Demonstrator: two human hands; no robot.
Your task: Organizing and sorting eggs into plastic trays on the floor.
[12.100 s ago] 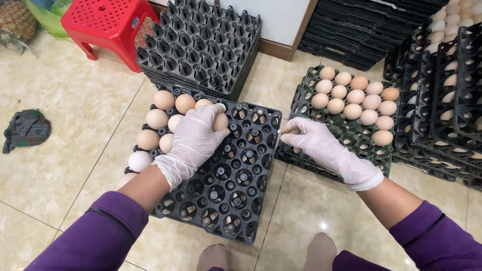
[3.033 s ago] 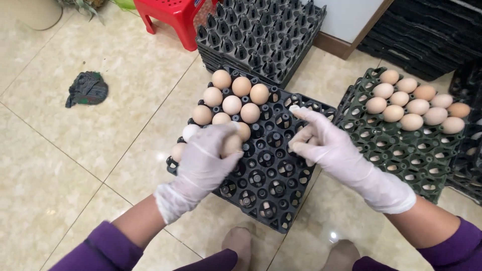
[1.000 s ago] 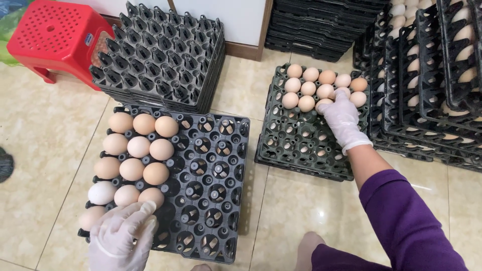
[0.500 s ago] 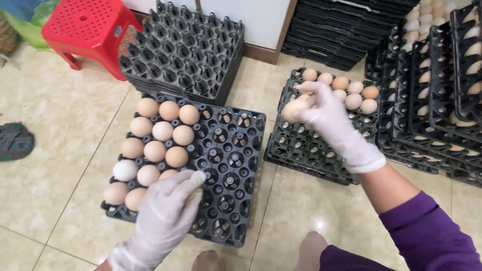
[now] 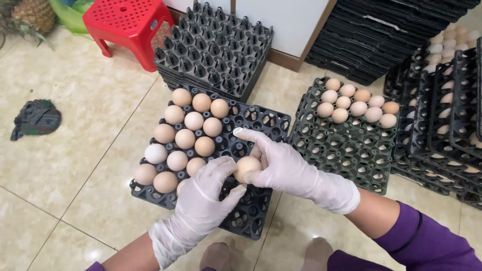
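Note:
A tan egg [image 5: 247,167] is held between both gloved hands over the black egg tray [image 5: 271,120] on the floor. My right hand [image 5: 288,168] cups it from the right, thumb underneath. My left hand [image 5: 203,200] closes on its left side with fingers above and thumb below. The tray's left half holds several eggs [image 5: 188,138], one of them white [image 5: 155,153]; its right half is empty cells. Another egg [image 5: 181,186] is partly hidden under my left hand.
A dark green tray stack [image 5: 346,150] to the right carries several eggs [image 5: 351,103] along its far rows. Empty black trays [image 5: 216,50] are stacked behind, more filled stacks [image 5: 447,115] at far right. A red stool [image 5: 128,22] and a rag [image 5: 36,118] lie left.
My right hand has come from the green tray to above the black tray with an egg. My left hand has risen from the tray's near edge and met it.

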